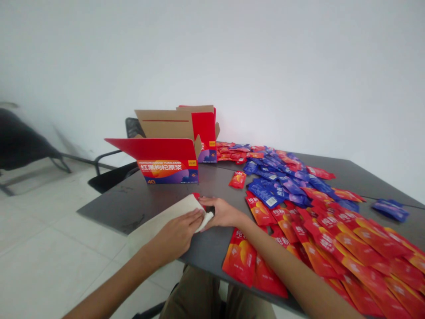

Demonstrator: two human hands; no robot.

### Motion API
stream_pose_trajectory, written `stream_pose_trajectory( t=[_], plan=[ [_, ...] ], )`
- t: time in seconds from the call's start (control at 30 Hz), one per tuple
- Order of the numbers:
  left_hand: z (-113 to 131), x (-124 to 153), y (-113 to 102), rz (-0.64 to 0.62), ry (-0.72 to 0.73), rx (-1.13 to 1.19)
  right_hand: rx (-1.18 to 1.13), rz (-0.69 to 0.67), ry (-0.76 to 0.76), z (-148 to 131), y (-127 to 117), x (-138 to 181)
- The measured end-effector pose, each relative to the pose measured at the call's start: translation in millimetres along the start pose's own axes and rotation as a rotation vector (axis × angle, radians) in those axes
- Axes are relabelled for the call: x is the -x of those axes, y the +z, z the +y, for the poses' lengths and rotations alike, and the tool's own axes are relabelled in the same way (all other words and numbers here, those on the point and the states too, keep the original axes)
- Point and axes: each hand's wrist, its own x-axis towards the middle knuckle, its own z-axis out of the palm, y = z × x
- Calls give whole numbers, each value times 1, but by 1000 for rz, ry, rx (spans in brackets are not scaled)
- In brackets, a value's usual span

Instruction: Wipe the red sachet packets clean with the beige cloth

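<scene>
A cream-white cloth (169, 217) stretches over the near left edge of the table. My left hand (181, 230) is closed on it, with its fingers together across the top. Close beside it, my right hand (221, 212) is curled at the cloth's folded end, fingers and thumb pinched around it. A small red edge (196, 195) shows past the cloth by my right fingertips; it looks like part of a red pouch, mostly covered. Under my right forearm lie red pouches (241, 257) with orange print.
An open red and blue carton (169, 172) stands at the left, with a second carton (209, 133) behind it. Blue pouches (265, 192) and more red pouches (358, 248) are heaped across the right. One small red packet (237, 179) lies apart. Black chairs (113, 175) stand beyond the table.
</scene>
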Motion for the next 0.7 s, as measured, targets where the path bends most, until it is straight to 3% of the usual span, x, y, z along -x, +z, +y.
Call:
stream_pose_trajectory(
  t=[0.2,0.37,0.57,0.7],
  plan=[
    [-11,-10,-2,35,-196,32,-91,30,-26,-4,0,1],
    [-4,-3,3,35,-9,63,-26,-5,-18,-2,0,0],
    [-15,-11,-3,56,-209,70,-104,24,-44,-5,-1,1],
    [-5,-4,4,46,-43,38,-57,-11,-28,-2,0,0]
  ],
)
